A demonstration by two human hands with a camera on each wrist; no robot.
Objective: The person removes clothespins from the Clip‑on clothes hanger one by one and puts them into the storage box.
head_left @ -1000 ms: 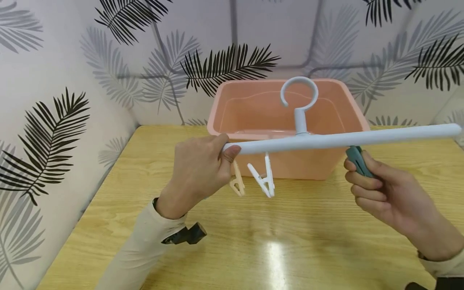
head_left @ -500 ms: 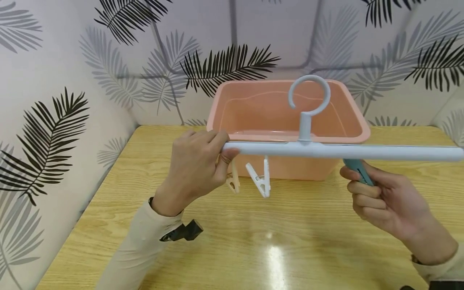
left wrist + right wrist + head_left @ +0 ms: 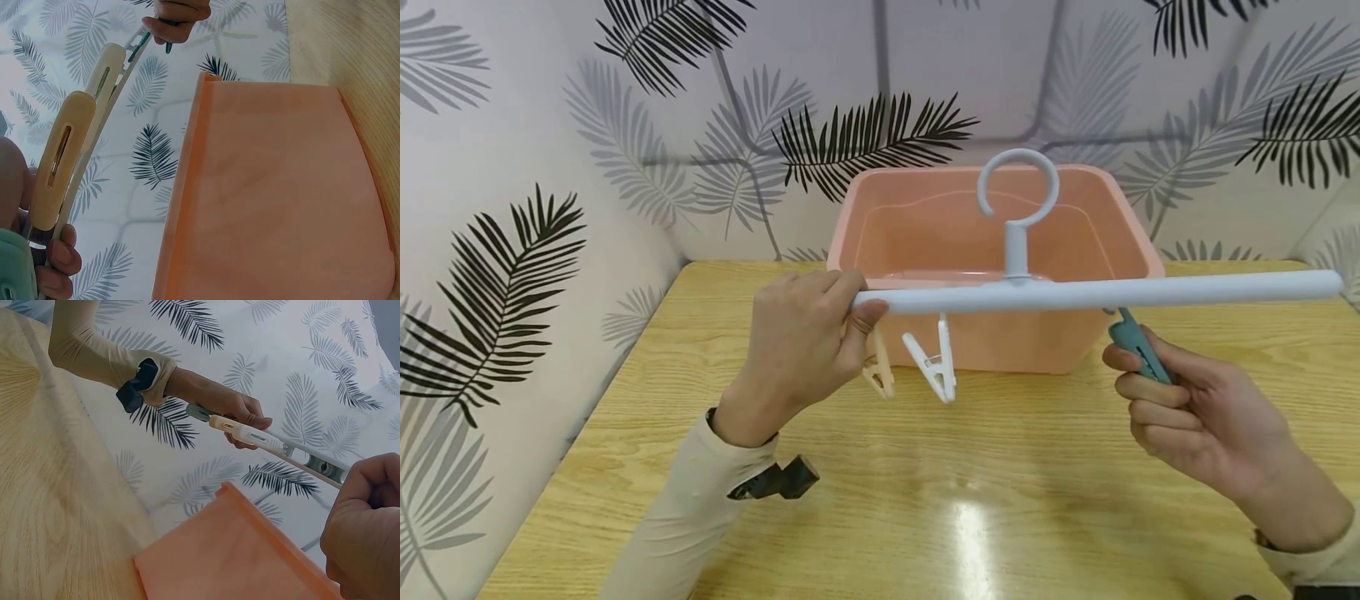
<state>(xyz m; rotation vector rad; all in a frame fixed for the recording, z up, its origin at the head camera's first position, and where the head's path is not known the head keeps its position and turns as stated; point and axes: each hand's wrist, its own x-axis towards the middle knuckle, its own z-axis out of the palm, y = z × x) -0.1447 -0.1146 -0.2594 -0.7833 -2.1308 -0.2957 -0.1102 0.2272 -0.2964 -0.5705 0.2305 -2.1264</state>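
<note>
A pale blue clip hanger (image 3: 1075, 293) with a round hook (image 3: 1048, 187) is held up in front of the basin. My left hand (image 3: 801, 350) grips the left end of its bar, thumb along the front. My right hand (image 3: 1195, 408) pinches a teal clip (image 3: 1138, 350) just under the right part of the bar, its upper end right at the bar. Hanging below the bar near my left hand are a beige clip (image 3: 880, 367) and a white clip (image 3: 936, 362). A green clip (image 3: 15, 269) shows beside the left hand in the left wrist view, hidden in the head view.
A pink plastic basin (image 3: 985, 342) stands behind the hanger at the back of the wooden table (image 3: 865, 517). Behind it is a wall covering (image 3: 700, 192) with a leaf pattern. A black wrist device (image 3: 782, 479) sits on the left sleeve.
The bar's right end dipped level, then rose again, and the hook swung right and back left. The teal clip stays in the right hand, with more of its upper end showing below the bar.
</note>
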